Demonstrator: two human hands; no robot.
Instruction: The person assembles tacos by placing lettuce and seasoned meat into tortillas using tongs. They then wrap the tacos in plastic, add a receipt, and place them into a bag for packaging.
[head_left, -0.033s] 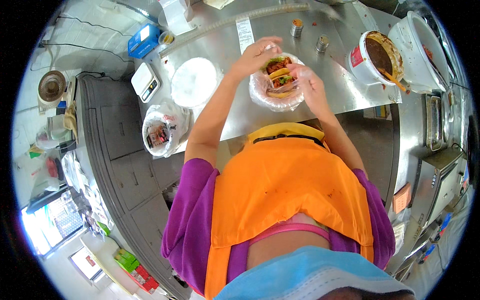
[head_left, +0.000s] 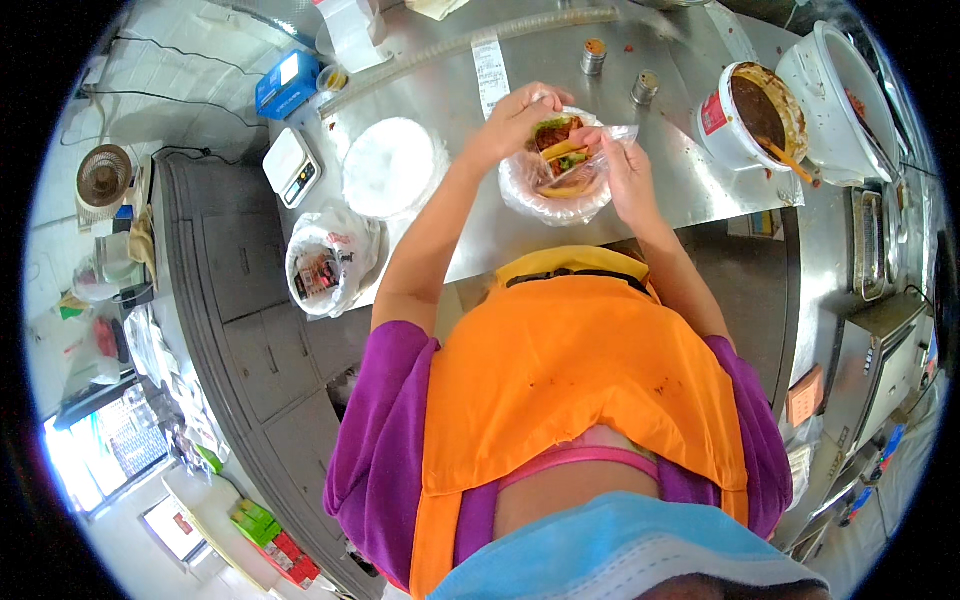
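Both hands work at upper centre of the steel bench (head_left: 470, 215): left hand (head_left: 515, 118) grip clamped on the sandwich (head_left: 558, 145), right hand (head_left: 625, 172) pinching its clear plastic wrap (head_left: 555, 195).

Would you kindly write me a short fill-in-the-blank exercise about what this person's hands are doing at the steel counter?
1. Both hands work on a sandwich wrapped in clear ____.
2. The left hand rests on the sandwich's ____ side.
3. The person wears an apron coloured ____.
4. A spoon handle sticks out of the tub of brown ____.

Missing words: plastic; left; orange; sauce
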